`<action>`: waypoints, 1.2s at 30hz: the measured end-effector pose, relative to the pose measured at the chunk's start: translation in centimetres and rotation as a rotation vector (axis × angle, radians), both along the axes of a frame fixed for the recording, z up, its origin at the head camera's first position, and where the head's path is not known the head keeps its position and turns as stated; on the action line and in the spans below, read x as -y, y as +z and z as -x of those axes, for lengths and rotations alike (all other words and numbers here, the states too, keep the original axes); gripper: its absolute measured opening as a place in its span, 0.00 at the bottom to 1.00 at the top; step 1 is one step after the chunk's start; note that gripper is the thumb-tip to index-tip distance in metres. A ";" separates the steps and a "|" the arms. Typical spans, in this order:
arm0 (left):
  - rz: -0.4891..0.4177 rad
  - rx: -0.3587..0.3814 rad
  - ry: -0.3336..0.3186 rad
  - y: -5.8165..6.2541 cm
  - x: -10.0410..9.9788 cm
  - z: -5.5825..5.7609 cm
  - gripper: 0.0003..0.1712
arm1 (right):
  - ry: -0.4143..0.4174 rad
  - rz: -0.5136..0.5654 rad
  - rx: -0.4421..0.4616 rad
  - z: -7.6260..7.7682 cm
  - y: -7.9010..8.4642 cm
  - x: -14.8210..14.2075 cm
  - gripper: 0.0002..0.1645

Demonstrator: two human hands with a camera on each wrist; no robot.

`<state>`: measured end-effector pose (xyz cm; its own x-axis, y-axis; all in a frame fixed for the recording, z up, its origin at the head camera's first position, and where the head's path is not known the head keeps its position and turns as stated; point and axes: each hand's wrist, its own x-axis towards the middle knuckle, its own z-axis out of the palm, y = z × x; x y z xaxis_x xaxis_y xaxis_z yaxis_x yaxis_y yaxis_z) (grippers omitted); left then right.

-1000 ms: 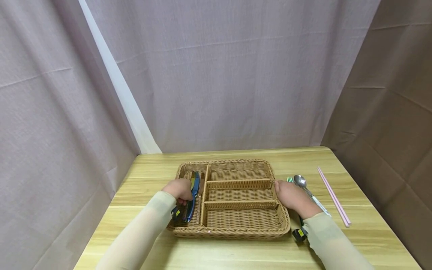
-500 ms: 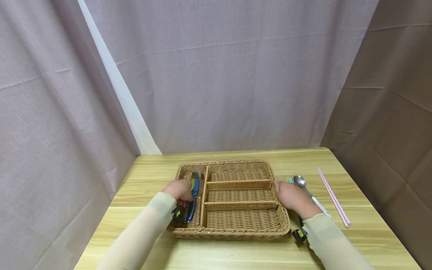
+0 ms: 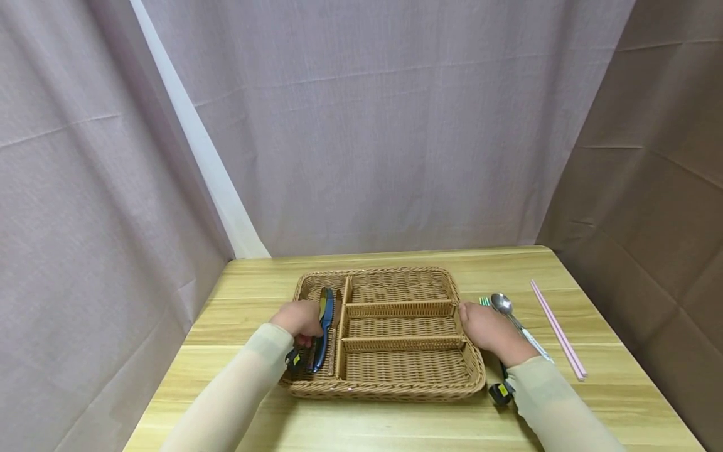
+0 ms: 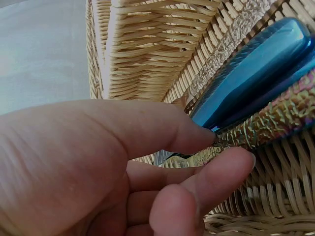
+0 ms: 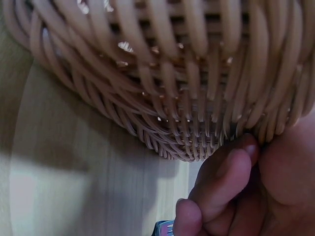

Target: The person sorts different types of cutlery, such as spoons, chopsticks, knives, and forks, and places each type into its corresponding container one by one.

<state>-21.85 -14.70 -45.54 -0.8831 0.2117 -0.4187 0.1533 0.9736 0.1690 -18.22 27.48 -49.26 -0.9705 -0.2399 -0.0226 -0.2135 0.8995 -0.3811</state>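
Observation:
A wicker cutlery basket (image 3: 384, 394) with several compartments lies on the table. Over its long left compartment, my left hand (image 3: 299, 318) pinches a knife with a rough, gold-and-rainbow handle (image 4: 275, 118) between thumb and forefinger. Beside that handle rests a smooth blue knife (image 4: 256, 69), and a brown knife (image 3: 333, 342) with a textured handle lies against the divider. The held knife is partly hidden by the fingers. At the basket's right end, my right hand (image 3: 488, 329) grips the rim, its fingers (image 5: 221, 187) curled under against the woven wall.
Right of the basket, a spoon (image 3: 501, 303) with a pale patterned handle lies by a green-tined fork (image 3: 484, 301), partly hidden by the right hand. Pink chopsticks (image 3: 559, 329) lie farther right. Curtains (image 3: 395, 125) hang behind and beside the wooden table (image 3: 395, 427).

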 end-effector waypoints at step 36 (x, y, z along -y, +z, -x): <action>-0.246 -0.172 0.078 -0.8 7.7 0.2 0.28 | -0.002 -0.006 -0.025 -0.1 0.7 0.3 0.30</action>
